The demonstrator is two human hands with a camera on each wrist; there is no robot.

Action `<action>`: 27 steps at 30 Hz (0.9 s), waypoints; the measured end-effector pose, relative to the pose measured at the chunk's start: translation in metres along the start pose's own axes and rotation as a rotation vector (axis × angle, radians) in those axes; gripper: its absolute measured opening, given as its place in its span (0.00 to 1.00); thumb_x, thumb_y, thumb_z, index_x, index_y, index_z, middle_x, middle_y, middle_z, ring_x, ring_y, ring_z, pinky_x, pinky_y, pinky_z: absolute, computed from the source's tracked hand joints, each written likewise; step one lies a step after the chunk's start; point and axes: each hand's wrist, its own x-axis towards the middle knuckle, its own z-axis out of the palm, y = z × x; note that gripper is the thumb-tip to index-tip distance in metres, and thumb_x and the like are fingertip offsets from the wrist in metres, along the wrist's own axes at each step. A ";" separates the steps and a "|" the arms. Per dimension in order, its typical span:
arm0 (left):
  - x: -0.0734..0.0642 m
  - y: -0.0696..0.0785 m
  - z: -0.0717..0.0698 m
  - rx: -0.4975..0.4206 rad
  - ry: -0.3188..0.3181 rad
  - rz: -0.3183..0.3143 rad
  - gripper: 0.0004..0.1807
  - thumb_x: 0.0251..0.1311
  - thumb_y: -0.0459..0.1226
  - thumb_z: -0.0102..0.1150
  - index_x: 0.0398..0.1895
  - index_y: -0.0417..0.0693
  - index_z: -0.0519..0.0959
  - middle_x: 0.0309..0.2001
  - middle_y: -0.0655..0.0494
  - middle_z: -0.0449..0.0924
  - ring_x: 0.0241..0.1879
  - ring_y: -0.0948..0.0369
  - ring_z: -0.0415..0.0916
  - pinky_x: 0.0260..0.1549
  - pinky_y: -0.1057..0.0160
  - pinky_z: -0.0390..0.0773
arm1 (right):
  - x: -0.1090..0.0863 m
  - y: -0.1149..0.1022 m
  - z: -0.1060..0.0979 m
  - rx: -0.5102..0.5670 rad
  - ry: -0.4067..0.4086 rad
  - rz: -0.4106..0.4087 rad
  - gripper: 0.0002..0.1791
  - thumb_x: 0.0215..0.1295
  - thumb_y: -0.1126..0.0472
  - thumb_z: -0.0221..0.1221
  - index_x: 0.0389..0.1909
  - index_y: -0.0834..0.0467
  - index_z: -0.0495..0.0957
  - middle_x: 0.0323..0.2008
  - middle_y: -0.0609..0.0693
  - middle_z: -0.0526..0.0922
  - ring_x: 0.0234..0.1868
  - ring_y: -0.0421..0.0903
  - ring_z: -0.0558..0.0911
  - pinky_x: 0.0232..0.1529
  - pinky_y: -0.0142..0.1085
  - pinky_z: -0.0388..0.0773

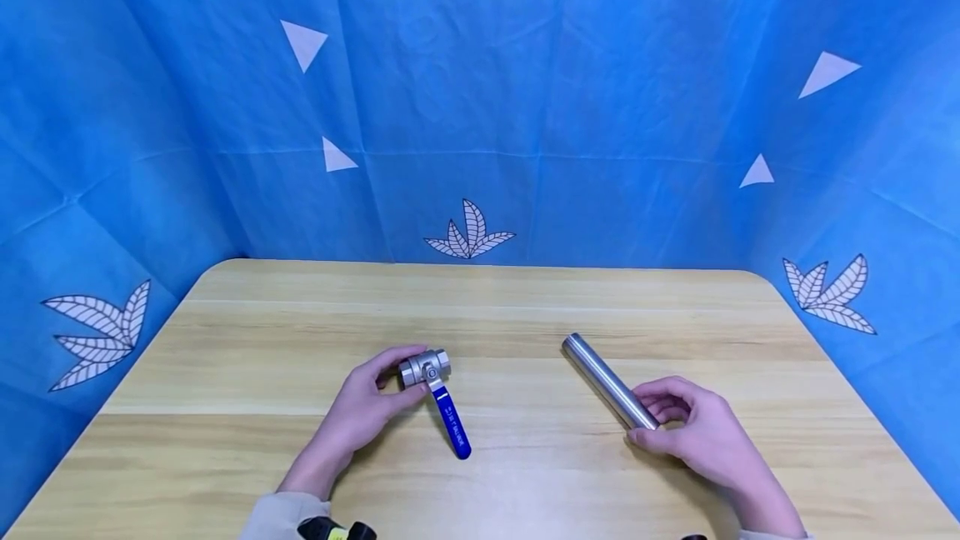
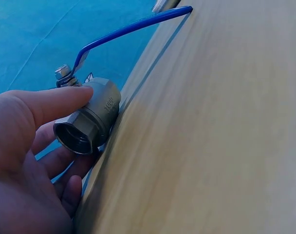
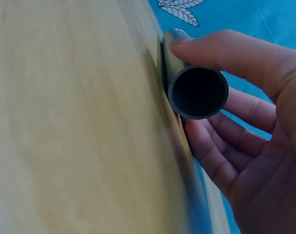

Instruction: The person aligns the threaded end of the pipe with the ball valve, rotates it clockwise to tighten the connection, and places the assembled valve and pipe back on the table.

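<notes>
My left hand (image 1: 367, 407) grips a steel ball valve (image 1: 424, 367), thumb on the near side of its body and fingers round the far side. The valve's blue lever handle (image 1: 452, 423) points toward the front right. In the left wrist view the valve body (image 2: 104, 105) shows a hexagonal end with an open bore facing the camera. Over to the right, my right hand (image 1: 697, 432) holds the near end of a shiny metal pipe (image 1: 603, 377) between thumb and fingers. That pipe (image 3: 175, 63) looks hollow in the right wrist view and lies close along the tabletop.
The light wooden table (image 1: 480, 307) has rounded far corners. A blue cloth (image 1: 450, 107) with white leaf and triangle prints hangs behind it and along both sides. Valve and pipe lie apart, with bare wood between them.
</notes>
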 end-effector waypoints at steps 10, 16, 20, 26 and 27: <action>0.000 0.001 0.003 0.027 -0.004 0.024 0.35 0.59 0.33 0.76 0.71 0.57 0.80 0.74 0.44 0.77 0.74 0.38 0.73 0.76 0.34 0.68 | 0.000 -0.004 0.001 -0.110 0.028 0.000 0.32 0.50 0.58 0.83 0.57 0.60 0.86 0.43 0.53 0.88 0.38 0.41 0.84 0.39 0.30 0.85; -0.001 -0.001 0.008 0.015 0.039 0.055 0.36 0.55 0.30 0.78 0.69 0.55 0.81 0.73 0.43 0.77 0.75 0.38 0.71 0.78 0.33 0.65 | 0.002 -0.007 0.008 -0.184 0.075 -0.017 0.33 0.50 0.50 0.84 0.56 0.57 0.86 0.42 0.51 0.88 0.37 0.41 0.82 0.37 0.30 0.82; -0.002 -0.001 0.011 0.020 0.070 0.052 0.35 0.53 0.30 0.78 0.67 0.55 0.83 0.72 0.44 0.79 0.75 0.40 0.71 0.78 0.32 0.64 | 0.003 -0.008 0.011 -0.218 0.082 -0.017 0.32 0.49 0.51 0.84 0.55 0.58 0.87 0.42 0.51 0.88 0.37 0.42 0.82 0.37 0.30 0.82; -0.002 0.000 0.012 0.033 0.105 0.022 0.31 0.55 0.31 0.79 0.64 0.57 0.85 0.71 0.47 0.81 0.75 0.41 0.72 0.78 0.33 0.63 | 0.003 -0.006 0.013 -0.231 0.104 -0.041 0.28 0.52 0.54 0.83 0.53 0.58 0.87 0.40 0.50 0.88 0.36 0.41 0.82 0.36 0.30 0.82; -0.002 0.000 0.013 0.036 0.109 0.019 0.31 0.55 0.32 0.78 0.64 0.57 0.85 0.71 0.47 0.81 0.75 0.41 0.71 0.78 0.33 0.63 | 0.004 -0.006 0.013 -0.231 0.109 -0.048 0.28 0.52 0.54 0.83 0.53 0.57 0.87 0.40 0.50 0.88 0.35 0.40 0.82 0.36 0.29 0.82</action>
